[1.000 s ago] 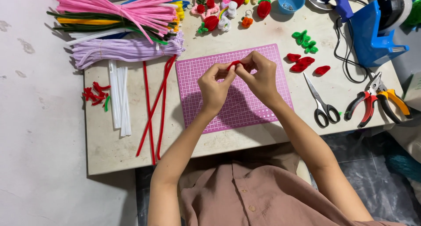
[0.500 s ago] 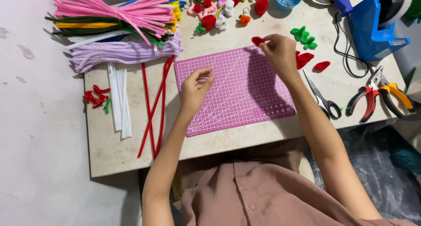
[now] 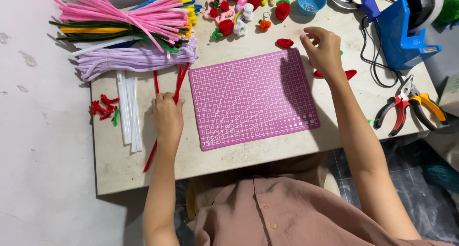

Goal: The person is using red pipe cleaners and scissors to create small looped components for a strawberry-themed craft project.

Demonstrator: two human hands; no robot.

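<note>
At centre-left of the frame: left hand (image 3: 167,116) takes up red pipe cleaners (image 3: 165,105).

Left hand: fingers curled down and pinching the red pipe cleaners, which lie lengthwise on the counter (image 3: 224,165) between the white sticks (image 3: 129,110) and the pink cutting mat (image 3: 251,98). Right hand (image 3: 324,50), upper right of the mat: fingers loosely spread, holding nothing visible, hovering just right of a small red petal-shaped piece (image 3: 285,43); two more red pieces (image 3: 349,74) lie partly under the wrist. Step in hand, as judged: stock selection, one formed piece set aside. The next move would call for separating a single stem from its neighbours and lifting it clear onto the mat. Pliers (image 3: 406,107) lie at right, well apart.
</note>
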